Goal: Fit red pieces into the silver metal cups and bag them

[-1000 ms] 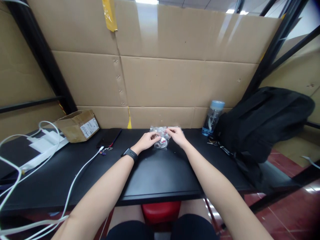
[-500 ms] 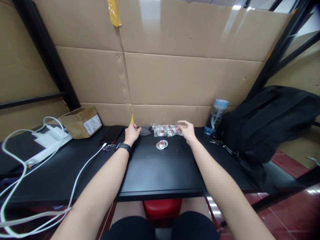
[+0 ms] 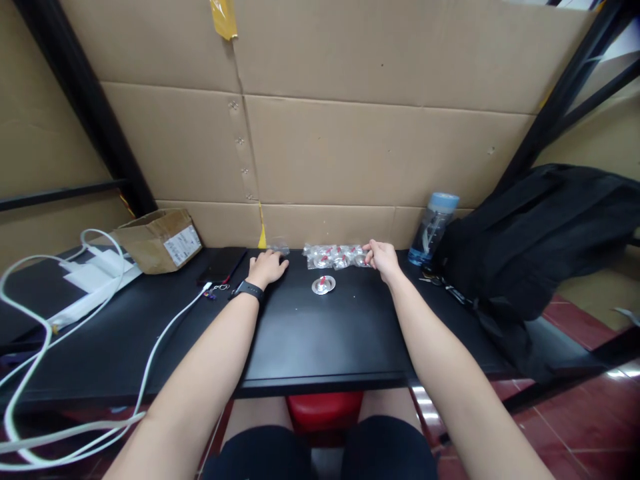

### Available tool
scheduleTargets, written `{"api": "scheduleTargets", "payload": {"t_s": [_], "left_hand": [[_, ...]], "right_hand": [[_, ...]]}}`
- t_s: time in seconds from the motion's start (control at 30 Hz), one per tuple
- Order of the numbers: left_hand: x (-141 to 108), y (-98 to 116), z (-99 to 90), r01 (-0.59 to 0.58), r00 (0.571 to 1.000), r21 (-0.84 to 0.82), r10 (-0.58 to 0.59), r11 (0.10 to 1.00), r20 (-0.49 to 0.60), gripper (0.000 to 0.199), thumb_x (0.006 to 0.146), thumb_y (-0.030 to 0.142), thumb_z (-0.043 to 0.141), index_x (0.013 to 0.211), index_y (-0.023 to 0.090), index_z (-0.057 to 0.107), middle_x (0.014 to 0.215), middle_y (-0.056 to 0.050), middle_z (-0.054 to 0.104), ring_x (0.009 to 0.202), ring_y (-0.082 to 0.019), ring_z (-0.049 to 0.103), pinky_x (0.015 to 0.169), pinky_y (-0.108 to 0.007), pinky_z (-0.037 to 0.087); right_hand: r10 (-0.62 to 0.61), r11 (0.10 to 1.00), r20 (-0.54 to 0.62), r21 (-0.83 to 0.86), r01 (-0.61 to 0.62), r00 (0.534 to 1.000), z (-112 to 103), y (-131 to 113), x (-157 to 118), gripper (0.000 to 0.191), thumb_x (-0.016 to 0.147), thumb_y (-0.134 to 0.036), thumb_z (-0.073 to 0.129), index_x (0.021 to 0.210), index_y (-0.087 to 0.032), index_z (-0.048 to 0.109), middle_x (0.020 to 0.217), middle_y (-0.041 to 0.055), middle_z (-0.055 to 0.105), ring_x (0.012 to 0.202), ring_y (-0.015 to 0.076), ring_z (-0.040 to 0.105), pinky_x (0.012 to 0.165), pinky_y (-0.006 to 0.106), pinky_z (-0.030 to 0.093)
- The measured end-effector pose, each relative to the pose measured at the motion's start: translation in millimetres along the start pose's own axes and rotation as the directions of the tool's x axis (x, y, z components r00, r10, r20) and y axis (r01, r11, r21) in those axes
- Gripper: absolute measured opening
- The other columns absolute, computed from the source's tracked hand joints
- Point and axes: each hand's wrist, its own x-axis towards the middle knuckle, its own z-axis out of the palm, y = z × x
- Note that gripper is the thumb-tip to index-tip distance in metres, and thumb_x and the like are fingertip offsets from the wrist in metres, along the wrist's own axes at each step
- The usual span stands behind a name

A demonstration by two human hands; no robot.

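Note:
My left hand point(image 3: 269, 268) lies palm down on the black table, fingers stretched out, with a clear plastic piece point(image 3: 278, 245) just beyond its fingertips. At the right end of a row of clear plastic packets point(image 3: 341, 258) is my right hand point(image 3: 383, 259), its thumb and fingers pinched at the edge of the last packet. Inside the packets are shiny silver round pieces with red parts. Nearer to me, between both hands, sits a loose silver disc with a red part on top point(image 3: 323, 285); neither hand touches it.
On the left are an open cardboard box point(image 3: 163, 241), a dark phone point(image 3: 221, 267), white cables point(image 3: 170, 333) and a white power strip point(image 3: 107, 287). To the right stand a blue-lidded bottle point(image 3: 433, 229), keys point(image 3: 431, 275) and a black backpack point(image 3: 535, 247). A cardboard wall point(image 3: 325, 153) closes the back.
My left hand has flattened onto the table, away from the clear plastic piece. My right hand has shifted slightly right along the packets, and its fingers have drawn together.

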Motion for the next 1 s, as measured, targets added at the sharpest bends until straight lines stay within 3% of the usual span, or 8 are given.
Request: {"api": "scheduleTargets", "payload": {"t_s": [0.2, 0.4, 0.53, 0.63, 0.7, 0.8, 0.9, 1.0], "left_hand": [[2, -3, 2.2, 0.005, 0.999, 0.000, -0.005, 1.000, 0.046, 0.055, 0.098, 0.052, 0.037, 0.145, 0.029, 0.056, 0.157, -0.010, 0.049, 0.141, -0.036, 0.044, 0.109, -0.056, 0.038], [0, 2, 3.0, -0.006, 0.996, -0.049, 0.002, 0.999, -0.086, 0.046, 0.095, 0.047, 0.051, 0.134, 0.026, 0.063, 0.146, -0.016, 0.057, 0.135, -0.040, 0.048, 0.107, -0.056, 0.040], [2, 7, 0.3, -0.100, 0.977, -0.154, 0.068, 0.983, -0.203, 0.034, 0.095, 0.041, 0.052, 0.117, 0.024, 0.071, 0.128, -0.014, 0.068, 0.122, -0.035, 0.059, 0.103, -0.047, 0.044], [4, 11, -3.6, -0.243, 0.951, -0.309, 0.163, 0.919, -0.263, 0.033, 0.097, 0.037, 0.047, 0.102, 0.021, 0.076, 0.113, -0.012, 0.075, 0.109, -0.029, 0.067, 0.098, -0.038, 0.048], [4, 14, -6.9, -0.301, 0.939, -0.396, 0.196, 0.868, -0.284, 0.037, 0.098, 0.037, 0.045, 0.090, 0.020, 0.077, 0.101, -0.011, 0.078, 0.098, -0.027, 0.070, 0.094, -0.035, 0.049], [2, 19, -12.5, -0.295, 0.942, -0.461, 0.172, 0.837, -0.290, 0.043, 0.097, 0.039, 0.042, 0.078, 0.020, 0.077, 0.083, -0.008, 0.078, 0.081, -0.024, 0.070, 0.085, -0.033, 0.050], [-1, 25, -18.4, -0.279, 0.945, -0.480, 0.148, 0.831, -0.293, 0.042, 0.093, 0.035, 0.042, 0.070, 0.019, 0.074, 0.073, -0.006, 0.074, 0.070, -0.021, 0.067, 0.074, -0.031, 0.049], [-3, 30, -22.7, -0.284, 0.944, -0.500, 0.146, 0.818, -0.298, 0.038, 0.087, 0.031, 0.044, 0.065, 0.018, 0.073, 0.068, -0.005, 0.073, 0.065, -0.020, 0.066, 0.066, -0.029, 0.045]], "right_hand": [[0.016, 1.000, -0.048, 0.006, -0.016, 0.999, -9, 0, 1, 0.032, 0.093, -0.035, 0.052, 0.071, -0.015, 0.061, 0.046, 0.0031, 0.061, 0.030, 0.0075, 0.039, 0.034, 0.020, 0.024], [0.001, 0.996, -0.026, -0.090, -0.003, 1.000, -18, 8, 6, 0.035, 0.092, -0.042, 0.052, 0.075, -0.014, 0.065, 0.039, 0.0001, 0.054, 0.028, 0.0088, 0.034, 0.034, 0.021, 0.023], [-0.038, 0.981, -0.134, -0.194, 0.011, 0.990, -28, 16, 13, 0.036, 0.090, -0.041, 0.050, 0.067, -0.016, 0.063, 0.035, -0.0013, 0.048, 0.030, 0.0105, 0.033, 0.036, 0.023, 0.027], [-0.090, 0.958, -0.118, -0.281, 0.054, 0.989, -34, 22, 16, 0.027, 0.086, -0.034, 0.055, 0.072, -0.015, 0.069, 0.051, 0.0034, 0.065, 0.043, 0.0138, 0.052, 0.048, 0.024, 0.043], [-0.158, 0.880, 0.001, -0.454, 0.141, 0.987, -35, 25, 15, 0.015, 0.077, -0.023, 0.064, 0.084, -0.016, 0.075, 0.079, 0.0065, 0.077, 0.066, 0.0176, 0.066, 0.069, 0.028, 0.053], [-0.135, 0.662, 0.212, -0.707, 0.247, 0.968, -30, 27, 11, 0.039, 0.071, -0.013, 0.069, 0.108, -0.024, 0.077, 0.120, 0.0073, 0.076, 0.105, 0.0260, 0.069, 0.097, 0.039, 0.050], [-0.025, 0.544, 0.233, -0.813, 0.209, 0.972, -24, 24, 6, 0.046, 0.077, -0.017, 0.070, 0.120, -0.030, 0.074, 0.132, 0.0069, 0.071, 0.123, 0.0334, 0.062, 0.103, 0.050, 0.044], [0.037, 0.497, 0.222, -0.850, 0.175, 0.974, -20, 19, 3, 0.045, 0.079, -0.022, 0.071, 0.122, -0.031, 0.072, 0.131, 0.0087, 0.071, 0.125, 0.0371, 0.060, 0.103, 0.057, 0.040]]}}
